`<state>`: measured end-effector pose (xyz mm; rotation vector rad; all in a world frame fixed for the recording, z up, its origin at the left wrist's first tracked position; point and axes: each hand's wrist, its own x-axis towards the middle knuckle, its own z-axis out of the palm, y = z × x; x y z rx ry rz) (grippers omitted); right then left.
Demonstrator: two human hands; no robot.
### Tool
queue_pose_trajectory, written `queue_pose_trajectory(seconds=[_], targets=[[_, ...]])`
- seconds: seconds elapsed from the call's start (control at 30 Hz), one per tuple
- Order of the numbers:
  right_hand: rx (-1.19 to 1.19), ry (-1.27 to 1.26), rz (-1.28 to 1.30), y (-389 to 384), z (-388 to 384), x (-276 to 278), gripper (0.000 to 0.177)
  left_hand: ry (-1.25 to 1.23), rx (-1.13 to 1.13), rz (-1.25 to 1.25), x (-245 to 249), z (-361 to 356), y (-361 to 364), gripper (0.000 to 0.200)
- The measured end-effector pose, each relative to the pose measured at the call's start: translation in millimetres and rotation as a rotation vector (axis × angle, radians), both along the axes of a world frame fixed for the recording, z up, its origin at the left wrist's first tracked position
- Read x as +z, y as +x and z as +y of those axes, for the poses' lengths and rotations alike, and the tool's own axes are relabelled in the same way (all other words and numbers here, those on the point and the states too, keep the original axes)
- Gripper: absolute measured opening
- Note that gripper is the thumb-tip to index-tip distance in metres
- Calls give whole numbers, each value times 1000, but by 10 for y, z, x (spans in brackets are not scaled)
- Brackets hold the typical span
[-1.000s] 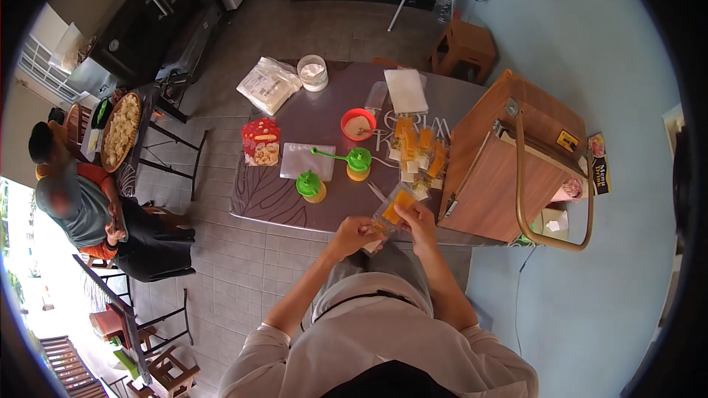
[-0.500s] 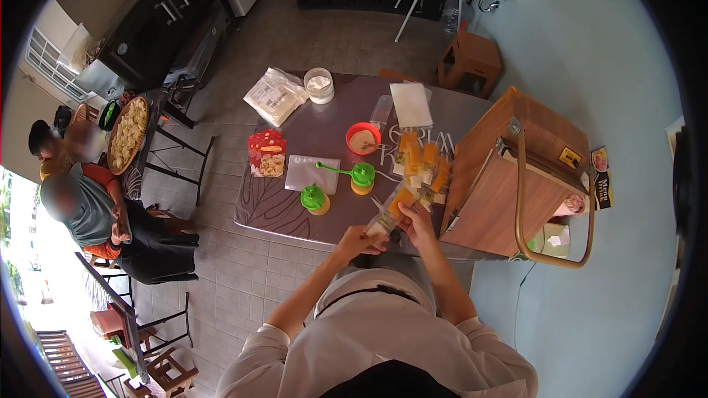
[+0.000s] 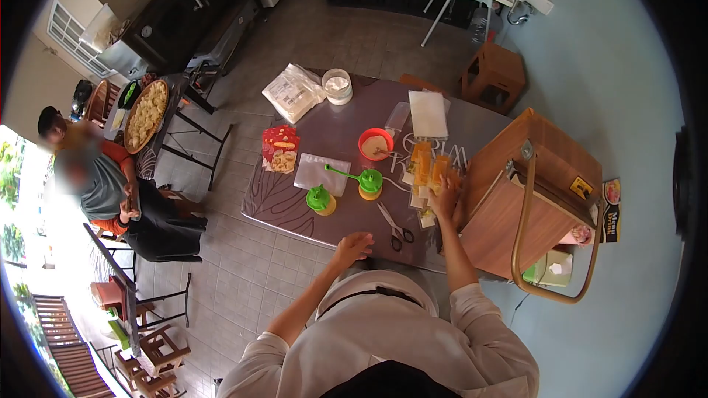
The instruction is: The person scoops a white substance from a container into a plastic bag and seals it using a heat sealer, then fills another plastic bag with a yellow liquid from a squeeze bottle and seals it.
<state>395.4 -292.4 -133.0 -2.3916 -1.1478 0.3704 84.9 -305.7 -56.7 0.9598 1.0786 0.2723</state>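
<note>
My right hand (image 3: 445,193) reaches forward to a row of clear packets with orange filling (image 3: 426,166) on the grey table (image 3: 295,206), beside the wooden box (image 3: 527,199). Its fingers rest on the nearest packet; whether they grip it I cannot tell. My left hand (image 3: 354,246) hovers at the table's near edge, fingers loosely apart, holding nothing. Scissors (image 3: 394,227) lie on the table between my two hands.
Two green-capped yellow containers (image 3: 320,200) (image 3: 369,183), an orange bowl (image 3: 376,144), a red snack bag (image 3: 281,149), a clear bag (image 3: 322,174), white packets (image 3: 293,91) and a white tub (image 3: 337,85) sit on the table. People sit at left near a tray of food (image 3: 146,115).
My right hand carried the orange packet from the near edge forward to the row by the wooden box. My left hand let go and stayed low. The scissors now show.
</note>
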Motion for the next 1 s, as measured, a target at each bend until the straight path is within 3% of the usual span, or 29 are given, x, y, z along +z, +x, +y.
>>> queue_pose_trajectory(seconds=[0.07,0.17,0.33,0.43,0.57,0.63,0.7,0.77,0.8,0.87,0.97,1.0], targets=[[144,-52,-235,-156,-90,91,53,40,14,34,-6,-18,-11,44],[184,-11,-302,-187,-160,-252,52,75,44,65,-53,-55,-41,44],[144,55,-317,-368,-155,133,45,54,188,32,-98,-115,-66,40],[174,191,-280,-521,-123,208,40,205,365,55,-196,-26,-242,33],[315,293,-262,-799,-277,380,37,423,825,167,-404,303,-653,27],[328,236,-216,-914,-392,389,38,461,829,354,-435,633,-866,26],[374,215,-51,-1059,-512,331,39,665,761,521,-788,1044,-1029,28],[389,204,-69,-1185,-649,347,42,906,613,673,-952,1410,-1056,35],[409,191,-120,-1227,-730,296,44,908,605,669,-935,1535,-1043,35],[417,180,-179,-1348,-864,263,46,875,357,914,-909,1742,-972,43],[340,151,-102,-1501,-970,250,47,897,206,1020,-911,1902,-917,46],[298,135,-104,-1562,-1002,246,47,922,187,967,-934,1927,-924,36]])
